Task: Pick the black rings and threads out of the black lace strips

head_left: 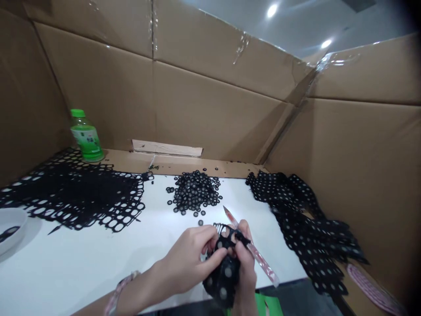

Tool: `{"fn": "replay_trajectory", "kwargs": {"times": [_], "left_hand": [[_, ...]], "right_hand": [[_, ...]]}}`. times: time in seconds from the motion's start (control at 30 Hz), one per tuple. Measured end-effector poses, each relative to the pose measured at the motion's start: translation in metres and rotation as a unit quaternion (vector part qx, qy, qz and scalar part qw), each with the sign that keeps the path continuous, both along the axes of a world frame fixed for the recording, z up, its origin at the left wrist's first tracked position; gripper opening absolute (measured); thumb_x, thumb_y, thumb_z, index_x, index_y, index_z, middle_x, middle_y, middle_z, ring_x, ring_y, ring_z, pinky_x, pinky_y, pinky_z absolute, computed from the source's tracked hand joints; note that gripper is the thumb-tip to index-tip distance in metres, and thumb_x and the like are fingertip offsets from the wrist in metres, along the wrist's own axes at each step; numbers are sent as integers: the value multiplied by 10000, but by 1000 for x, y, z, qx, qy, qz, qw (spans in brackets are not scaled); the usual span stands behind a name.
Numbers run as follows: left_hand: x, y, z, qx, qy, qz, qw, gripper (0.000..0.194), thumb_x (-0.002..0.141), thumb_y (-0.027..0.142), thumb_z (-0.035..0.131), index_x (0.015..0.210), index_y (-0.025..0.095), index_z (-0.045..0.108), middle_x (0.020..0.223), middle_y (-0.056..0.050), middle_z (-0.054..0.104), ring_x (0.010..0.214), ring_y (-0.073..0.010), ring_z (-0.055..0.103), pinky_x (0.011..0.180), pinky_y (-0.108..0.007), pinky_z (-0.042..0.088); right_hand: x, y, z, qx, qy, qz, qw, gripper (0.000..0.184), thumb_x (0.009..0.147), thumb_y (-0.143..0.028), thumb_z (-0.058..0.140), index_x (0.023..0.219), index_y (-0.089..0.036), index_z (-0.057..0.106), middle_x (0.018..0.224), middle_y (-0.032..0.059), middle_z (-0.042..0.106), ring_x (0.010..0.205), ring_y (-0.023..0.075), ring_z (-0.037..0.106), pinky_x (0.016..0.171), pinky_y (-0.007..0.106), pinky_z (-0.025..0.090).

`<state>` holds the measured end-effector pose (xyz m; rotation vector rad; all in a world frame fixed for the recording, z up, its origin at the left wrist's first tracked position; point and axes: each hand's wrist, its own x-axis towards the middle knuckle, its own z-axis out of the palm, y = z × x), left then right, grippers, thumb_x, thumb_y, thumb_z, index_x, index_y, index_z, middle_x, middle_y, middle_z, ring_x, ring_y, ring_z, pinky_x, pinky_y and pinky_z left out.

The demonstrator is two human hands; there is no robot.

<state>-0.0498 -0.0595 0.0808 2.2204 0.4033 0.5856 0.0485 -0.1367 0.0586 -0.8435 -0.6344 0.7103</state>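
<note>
Between left hand (189,258) and right hand (246,268): black dotted sheet (226,281), left pinching, right gripping its other side, pointed tool (263,264) tucked alongside. I'd hold sheet taut near pinch, tip aimed ahead, clear of left fingertips. Ring pile (194,191) ahead of hands.

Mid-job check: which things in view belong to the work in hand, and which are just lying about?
Likely part of the work:
black sheet, held by left hand and right hand
pointed tool, in the right hand
pile of small discs
dotted sheets at right
black mesh at left
white bowl, perhaps

Seemingly just lying about:
green bottle
pink patterned object
</note>
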Motion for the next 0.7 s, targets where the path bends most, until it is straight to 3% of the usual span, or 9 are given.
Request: {"fn": "replay_trajectory", "kwargs": {"times": [0.13, 0.27, 0.37, 0.47, 0.53, 0.57, 0.63, 0.7], "left_hand": [[-3, -6, 2, -6, 10, -10, 1000, 237, 870, 296, 360, 661, 183, 353, 655, 19, 447, 594, -113, 410, 566, -224, 319], [-1, -5, -3, -55, -14, -4, 998, 304, 899, 309, 284, 640, 179, 376, 624, 16, 446, 602, -118, 420, 611, -234, 336], [7, 15, -15, -176, -46, -2, 983, 377, 893, 360, 274, 573, 176, 353, 534, 28, 412, 530, -104, 411, 545, -221, 336], [15, 56, -32, -270, -100, 45, 957, 375, 870, 390, 240, 575, 184, 347, 495, 43, 385, 422, -84, 347, 430, -206, 288], [18, 86, -41, -223, -114, 134, 959, 329, 858, 369, 243, 591, 193, 318, 514, 47, 378, 417, -83, 339, 416, -200, 270], [19, 98, -45, -147, -88, 157, 973, 329, 864, 357, 239, 592, 192, 323, 522, 40, 395, 441, -92, 368, 439, -204, 293], [24, 117, -51, 4, -32, 178, 983, 320, 871, 319, 258, 595, 188, 349, 560, 20, 441, 519, -116, 434, 518, -224, 344], [33, 128, -56, 92, 6, 175, 980, 289, 864, 278, 305, 607, 183, 397, 624, -5, 489, 607, -142, 480, 608, -253, 377]], "right_hand": [[1, -7, -7, -63, -74, -6, 995, 322, 725, -255, 616, 954, -265, 391, 712, -48, 477, 623, 123, 491, 599, 244, 414], [-1, -8, -10, -80, -62, -45, 994, 324, 712, -260, 636, 945, -247, 411, 695, -53, 431, 614, 104, 454, 600, 226, 416], [-3, -7, -8, -54, -30, -61, 996, 301, 684, -263, 660, 860, -244, 417, 656, -65, 394, 564, 82, 414, 552, 193, 403], [0, -12, -5, -29, 11, -63, 997, 314, 641, -256, 695, 831, -250, 445, 630, -72, 373, 511, 61, 380, 465, 152, 354], [4, -18, -4, -25, 48, -67, 996, 356, 626, -245, 708, 900, -277, 482, 631, -76, 381, 491, 47, 372, 449, 139, 347], [5, -21, -4, -26, 62, -71, 995, 387, 625, -243, 709, 943, -295, 495, 647, -73, 402, 498, 46, 385, 458, 142, 361], [5, -23, -6, -31, 81, -74, 993, 443, 631, -247, 701, 1019, -332, 505, 699, -57, 451, 535, 57, 426, 482, 162, 395], [4, -23, -7, -26, 90, -66, 993, 485, 628, -263, 697, 1066, -353, 509, 717, -44, 462, 558, 74, 443, 482, 184, 407]]}}
